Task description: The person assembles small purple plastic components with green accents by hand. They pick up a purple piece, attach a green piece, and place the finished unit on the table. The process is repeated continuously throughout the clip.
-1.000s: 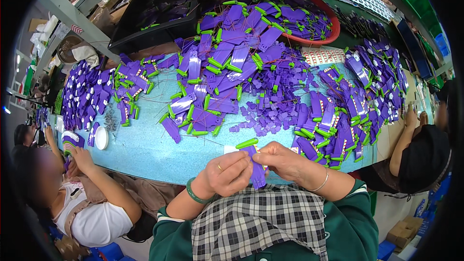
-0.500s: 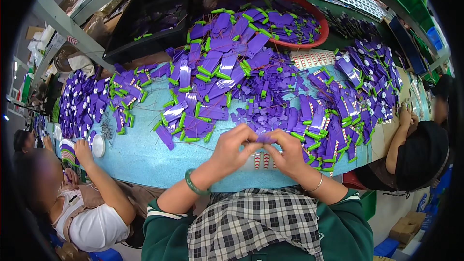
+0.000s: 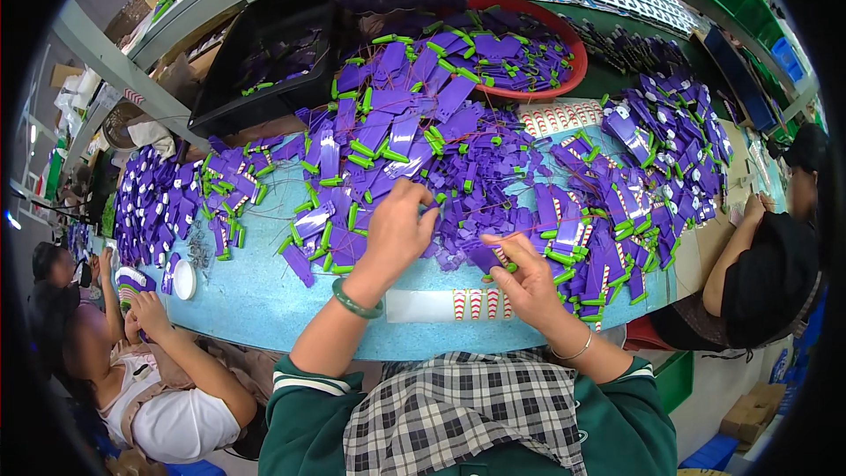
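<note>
My right hand pinches a small flat purple piece with a red-and-white striped sticker and a bit of green at its lower end. My left hand is at the edge of the heap of small purple parts, fingers curled toward it; whether a part sits between the fingertips is hidden. Below the hands lies a pale sticker sheet with several striped stickers toward its right end. Larger purple pieces with green tubes are piled beyond my left hand.
Striped, green-tipped purple pieces lie right of my right hand. A red basin and a black crate stand at the back, near another striped sticker sheet. Co-workers sit left and right; a white round lid lies left.
My hands were together over the sticker sheet and have parted. The left moved up and left to the heap; the right keeps the purple piece, now showing its striped sticker.
</note>
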Motion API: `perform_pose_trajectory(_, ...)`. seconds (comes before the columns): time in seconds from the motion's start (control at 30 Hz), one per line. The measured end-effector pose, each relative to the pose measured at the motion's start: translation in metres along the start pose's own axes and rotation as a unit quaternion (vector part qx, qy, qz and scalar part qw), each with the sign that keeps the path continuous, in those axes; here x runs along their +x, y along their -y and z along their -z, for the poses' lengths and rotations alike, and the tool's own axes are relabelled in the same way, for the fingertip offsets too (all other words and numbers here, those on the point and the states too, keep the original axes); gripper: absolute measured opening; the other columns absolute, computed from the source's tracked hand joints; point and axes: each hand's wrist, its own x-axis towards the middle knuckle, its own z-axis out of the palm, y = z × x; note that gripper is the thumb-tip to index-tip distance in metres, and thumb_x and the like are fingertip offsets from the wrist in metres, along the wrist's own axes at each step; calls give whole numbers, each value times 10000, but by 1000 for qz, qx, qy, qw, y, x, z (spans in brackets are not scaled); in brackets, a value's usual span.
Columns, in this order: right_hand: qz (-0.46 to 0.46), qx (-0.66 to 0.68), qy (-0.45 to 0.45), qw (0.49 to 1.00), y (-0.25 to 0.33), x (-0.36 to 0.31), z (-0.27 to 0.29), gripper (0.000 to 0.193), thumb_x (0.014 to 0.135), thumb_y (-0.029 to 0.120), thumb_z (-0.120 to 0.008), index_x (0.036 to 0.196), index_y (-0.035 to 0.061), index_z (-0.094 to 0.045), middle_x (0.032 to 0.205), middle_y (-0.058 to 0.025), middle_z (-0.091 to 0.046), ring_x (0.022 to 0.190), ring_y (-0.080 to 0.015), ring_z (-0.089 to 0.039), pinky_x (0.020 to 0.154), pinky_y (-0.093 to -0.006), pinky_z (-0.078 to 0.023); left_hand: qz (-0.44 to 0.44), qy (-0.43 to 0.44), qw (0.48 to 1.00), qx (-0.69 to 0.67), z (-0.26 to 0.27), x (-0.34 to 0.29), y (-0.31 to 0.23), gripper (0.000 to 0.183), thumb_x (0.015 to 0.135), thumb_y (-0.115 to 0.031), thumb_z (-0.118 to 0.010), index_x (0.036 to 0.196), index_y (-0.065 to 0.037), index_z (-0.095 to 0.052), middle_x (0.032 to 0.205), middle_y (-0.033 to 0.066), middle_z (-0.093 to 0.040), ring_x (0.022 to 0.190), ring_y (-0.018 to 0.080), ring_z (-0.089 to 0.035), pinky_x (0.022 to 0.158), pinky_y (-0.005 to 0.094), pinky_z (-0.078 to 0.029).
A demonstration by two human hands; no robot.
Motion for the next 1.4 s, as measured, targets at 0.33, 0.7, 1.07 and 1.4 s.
perform_pose_trajectory(0.33,140,-150,-37,978,11,18,-20,534,753,-79,-658,1237,147,-630,742,-50,-476,671,-183,-504,563,-288,-421,170,0,813,-557,17,-61,-7,159,875,22,-602,1031,27,-629,946,102,-675,885,176,-664,786,334,-592)
perform_pose_trajectory(0.7,75,-223,165,958,18,4,-1,478,724,-50,-681,1157,152,-682,679,-60,-448,611,-200,-461,553,-325,-383,257,78,801,-535,3,-119,-4,202,887,31,-598,1087,51,-622,972,118,-670,865,181,-668,789,315,-572)
perform_pose_trajectory(1.07,-23,-130,277,952,11,-3,-21,466,723,-12,-692,1165,134,-672,764,-115,-581,709,-268,-569,669,-371,-465,256,172,836,-455,21,-132,-17,117,855,-9,-659,961,40,-660,844,61,-684,772,92,-640,680,242,-530)
perform_pose_trajectory(1.4,-47,69,206,975,15,-4,-44,576,747,-4,-749,1288,76,-568,866,-44,-626,780,-112,-607,697,-261,-520,158,73,803,-570,30,-124,-12,120,790,-56,-706,881,0,-653,954,84,-608,872,168,-574,810,313,-460)
